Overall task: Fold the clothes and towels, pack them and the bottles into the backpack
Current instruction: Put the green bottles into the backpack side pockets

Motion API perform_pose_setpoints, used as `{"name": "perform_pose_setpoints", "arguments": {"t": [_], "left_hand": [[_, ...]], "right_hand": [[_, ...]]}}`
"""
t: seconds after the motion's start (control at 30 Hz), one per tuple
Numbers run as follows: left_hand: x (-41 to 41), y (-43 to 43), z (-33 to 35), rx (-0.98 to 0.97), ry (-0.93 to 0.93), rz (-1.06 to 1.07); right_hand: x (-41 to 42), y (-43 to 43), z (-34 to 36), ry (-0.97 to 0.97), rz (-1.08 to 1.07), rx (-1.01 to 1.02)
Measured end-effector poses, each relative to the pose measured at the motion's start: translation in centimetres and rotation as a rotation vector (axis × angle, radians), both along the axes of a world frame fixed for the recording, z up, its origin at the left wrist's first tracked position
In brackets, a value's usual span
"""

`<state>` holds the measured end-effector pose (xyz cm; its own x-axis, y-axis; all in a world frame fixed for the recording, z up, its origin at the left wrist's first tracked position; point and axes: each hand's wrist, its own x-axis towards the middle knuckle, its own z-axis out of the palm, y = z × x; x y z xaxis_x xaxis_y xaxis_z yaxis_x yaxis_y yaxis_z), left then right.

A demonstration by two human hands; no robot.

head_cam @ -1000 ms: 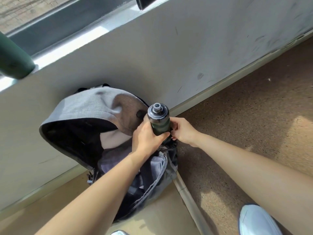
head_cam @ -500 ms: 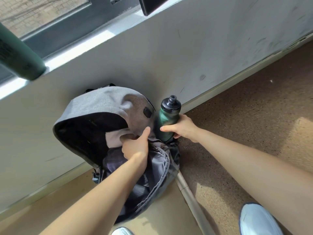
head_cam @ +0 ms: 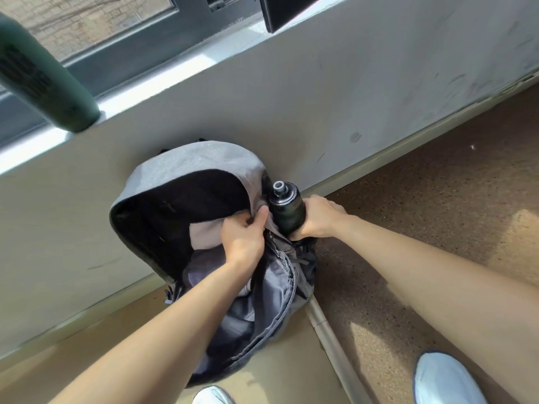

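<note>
- The backpack (head_cam: pixel 189 167) sits on the floor (head_cam: pixel 437 205) against the base of a pale wall (head_cam: pixel 320 91), its main zip undone and its grey top flap standing up, so the dark inside shows.
- Pale folded cloth (head_cam: pixel 204 231) lies inside the open bag, with more greyish fabric below it; which piece is a garment and which a towel is hard to tell from here.
- The left hand (head_cam: pixel 243 239) is closed on the bag's edge at the right side of the opening, thumb pointing up, pinching the fabric there.
- The right hand (head_cam: pixel 316 218) is wrapped around the lower part of a dark green bottle (head_cam: pixel 287 208), fingers curled round it.
- The bottle stands nearly upright with its cap on top, pressed against the right side of the backpack, between the bag and the wall's skirting; its lower end is hidden by the hand and the bag's side.
- A second green bottle (head_cam: pixel 43 83) rests on the window ledge (head_cam: pixel 175 71) at the upper left, well apart from the bag.
- A pale pipe (head_cam: pixel 329 333) runs along the floor from under the bag's lower right corner.
- Two white shoes (head_cam: pixel 446 380) show at the bottom edge.
</note>
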<state>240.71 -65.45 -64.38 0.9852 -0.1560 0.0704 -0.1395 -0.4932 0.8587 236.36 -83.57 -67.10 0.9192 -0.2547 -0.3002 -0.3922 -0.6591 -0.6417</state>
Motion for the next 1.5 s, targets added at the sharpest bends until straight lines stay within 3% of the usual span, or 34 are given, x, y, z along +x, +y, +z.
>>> {"name": "perform_pose_setpoints", "arguments": {"t": [0.13, 0.27, 0.53, 0.6, 0.73, 0.8, 0.97, 1.13, 1.27, 1.33, 1.5], "left_hand": [[0.3, 0.3, 0.2, -0.073, 0.059, -0.043], [0.3, 0.2, 0.1, -0.102, 0.079, -0.041], [1.2, 0.2, 0.8, -0.051, 0.041, -0.025], [1.2, 0.3, 0.9, -0.041, 0.030, -0.035], [0.6, 0.0, 0.9, -0.036, 0.020, -0.039], [0.6, -0.2, 1.1, -0.059, 0.027, -0.027], [0.6, -0.1, 1.4, -0.020, -0.051, -0.028], [-0.2, -0.7, 1.5, -0.053, -0.055, -0.011], [-0.2, -0.7, 1.6, -0.070, -0.068, -0.008], [-0.4, -0.6, 1.4, -0.083, -0.063, -0.008], [-1.0, -1.0, 1.7, -0.117, -0.061, -0.037]], "right_hand": [[-0.3, -1.2, 0.5, -0.265, 0.031, 0.250], [-0.3, -1.2, 2.0, -0.398, 0.095, 0.283], [0.3, 1.6, 2.8, -0.347, -0.093, -0.057], [0.1, 1.6, 2.6, -0.349, -0.087, -0.010], [0.1, -1.8, 2.1, -0.290, 0.225, 0.219], [0.3, -2.6, 2.0, -0.252, 0.256, 0.253], [0.4, -0.5, 0.6, -0.259, -0.089, -0.085], [0.1, -1.0, -0.6, -0.132, 0.284, 0.179], [-0.1, 0.4, -1.3, -0.143, 0.086, -0.131], [0.2, 1.2, -2.1, -0.121, 0.017, -0.194], [-0.1, -0.8, -1.5, -0.122, 0.268, 0.099]]}}
